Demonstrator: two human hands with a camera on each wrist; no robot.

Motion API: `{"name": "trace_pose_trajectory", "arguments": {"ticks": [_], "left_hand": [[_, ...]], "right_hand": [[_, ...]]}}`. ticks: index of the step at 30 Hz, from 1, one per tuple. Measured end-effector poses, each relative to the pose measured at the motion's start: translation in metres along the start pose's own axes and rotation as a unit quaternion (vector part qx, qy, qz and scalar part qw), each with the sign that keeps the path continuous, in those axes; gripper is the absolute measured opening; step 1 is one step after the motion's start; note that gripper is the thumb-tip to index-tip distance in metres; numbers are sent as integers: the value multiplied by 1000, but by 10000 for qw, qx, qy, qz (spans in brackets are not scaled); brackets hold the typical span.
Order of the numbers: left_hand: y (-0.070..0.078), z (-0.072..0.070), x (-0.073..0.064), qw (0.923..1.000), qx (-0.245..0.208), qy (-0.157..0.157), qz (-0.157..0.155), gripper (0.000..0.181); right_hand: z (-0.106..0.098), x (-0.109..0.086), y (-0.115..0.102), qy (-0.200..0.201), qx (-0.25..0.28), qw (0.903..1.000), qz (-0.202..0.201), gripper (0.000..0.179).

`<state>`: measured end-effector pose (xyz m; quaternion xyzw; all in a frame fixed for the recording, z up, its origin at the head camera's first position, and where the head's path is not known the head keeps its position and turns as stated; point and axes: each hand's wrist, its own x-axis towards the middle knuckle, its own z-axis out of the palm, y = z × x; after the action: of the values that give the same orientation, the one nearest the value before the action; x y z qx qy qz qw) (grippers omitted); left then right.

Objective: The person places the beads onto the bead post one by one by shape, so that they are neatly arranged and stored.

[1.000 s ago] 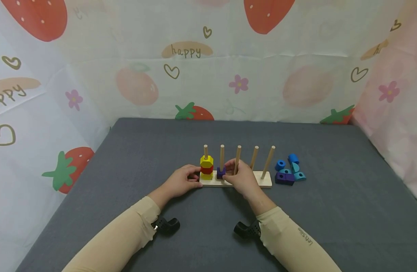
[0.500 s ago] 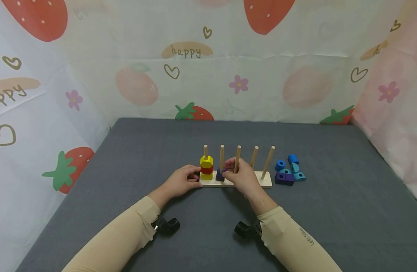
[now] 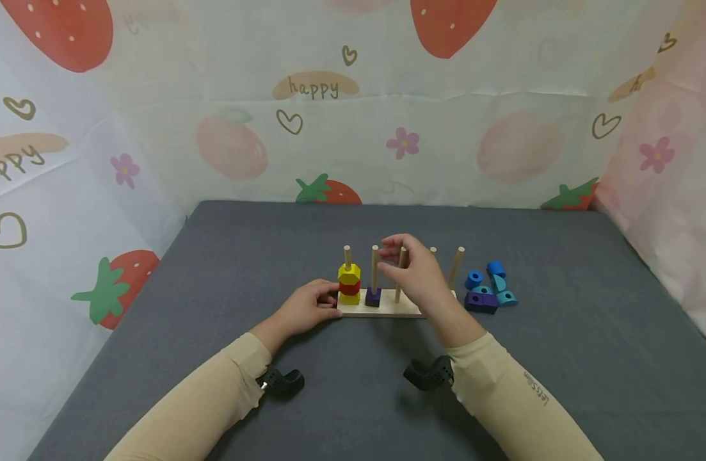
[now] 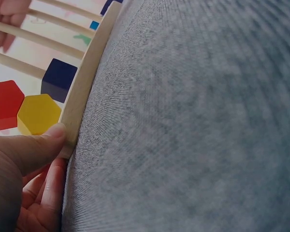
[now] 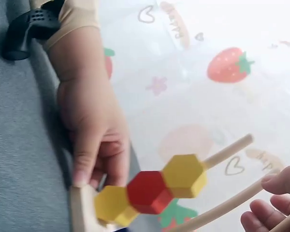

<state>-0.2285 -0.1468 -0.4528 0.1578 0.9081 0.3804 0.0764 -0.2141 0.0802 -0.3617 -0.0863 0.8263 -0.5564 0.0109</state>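
A wooden peg board (image 3: 387,310) with several upright pegs lies across the middle of the table. Its left end is gripped by my left hand (image 3: 308,308); in the left wrist view the thumb (image 4: 50,137) presses on the wood. On the leftmost peg are stacked a yellow hexagonal block (image 3: 349,275), a red one (image 3: 349,289) and another yellow one at the bottom. A dark purple square block (image 3: 372,298) sits at the foot of the second peg. My right hand (image 3: 415,272) is raised beside the pegs' upper parts, holding nothing, its fingers loosely bent.
Right of the board lies a group of loose blocks: dark purple blocks (image 3: 482,303), blue cylinders (image 3: 473,279) and light blue half-round pieces (image 3: 507,298). Grey cloth (image 3: 353,410) covers the table. A printed curtain (image 3: 353,141) stands behind and at both sides.
My right hand has let go of the purple block, which now sits low on the second peg, and has risen up along the pegs. The left hand stays at the board's end.
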Motion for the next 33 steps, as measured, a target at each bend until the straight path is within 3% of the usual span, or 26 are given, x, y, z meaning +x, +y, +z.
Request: {"name": "trace_pose_trajectory", "arguments": {"ticks": [4, 9, 12, 18, 25, 33], "left_hand": [[0, 0, 0, 10000, 11, -15, -8, 54], [-1, 0, 0, 10000, 16, -22, -21, 54], [-2, 0, 0, 10000, 14, -21, -6, 54], [-2, 0, 0, 10000, 21, -18, 49, 54], [-3, 1, 1, 10000, 10, -30, -34, 55], [-2, 0, 1, 10000, 28, -22, -93, 54]], "right_hand": [[-7, 0, -11, -29, -59, 9995, -296, 32], [-18, -4, -24, -89, 288, 9977, -602, 33], [-28, -7, -30, -86, 519, 9956, -781, 34], [-53, -10, -36, 74, 499, 9932, -1050, 35], [-84, -12, -32, 483, 381, 9933, -976, 34], [-117, -18, -5, 888, -389, 9934, -620, 35]]}}
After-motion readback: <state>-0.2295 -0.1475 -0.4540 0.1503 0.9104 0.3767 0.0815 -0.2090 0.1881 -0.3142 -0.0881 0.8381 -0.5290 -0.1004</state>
